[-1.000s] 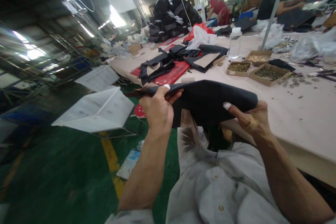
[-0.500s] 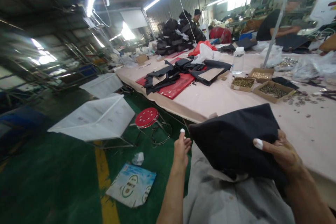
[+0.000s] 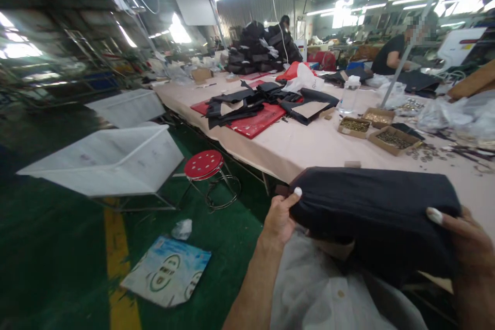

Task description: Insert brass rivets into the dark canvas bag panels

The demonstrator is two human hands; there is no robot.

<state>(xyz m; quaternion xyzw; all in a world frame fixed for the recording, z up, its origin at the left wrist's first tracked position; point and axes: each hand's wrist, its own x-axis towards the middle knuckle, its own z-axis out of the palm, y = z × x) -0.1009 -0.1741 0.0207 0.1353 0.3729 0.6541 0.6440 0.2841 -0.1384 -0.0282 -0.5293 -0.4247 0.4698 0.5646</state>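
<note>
A dark, box-shaped fabric piece (image 3: 371,206), perhaps a bag, spans the space between my two hands above my lap, at the table's near edge. My left hand (image 3: 281,216) pinches its left end, where a small brown tab sticks out; the thumb has a white covering on its tip. At the right end my right hand (image 3: 469,240) grips it, its white-tipped thumb on the front and its fingers behind, mostly hidden. Tan lining or board shows under the piece.
On the pink-covered table (image 3: 309,149) lie black fabric pieces (image 3: 235,105) on a red board (image 3: 255,124), a clear bottle (image 3: 349,95) and small boxes of metal fittings (image 3: 393,139). Left stand a red stool (image 3: 204,164) and a white bin (image 3: 116,160). A person (image 3: 392,54) sits behind.
My left hand, free and open before, has closed on the left end of the dark piece. The piece has been turned and stretched out level, and my right hand has shifted right with it.
</note>
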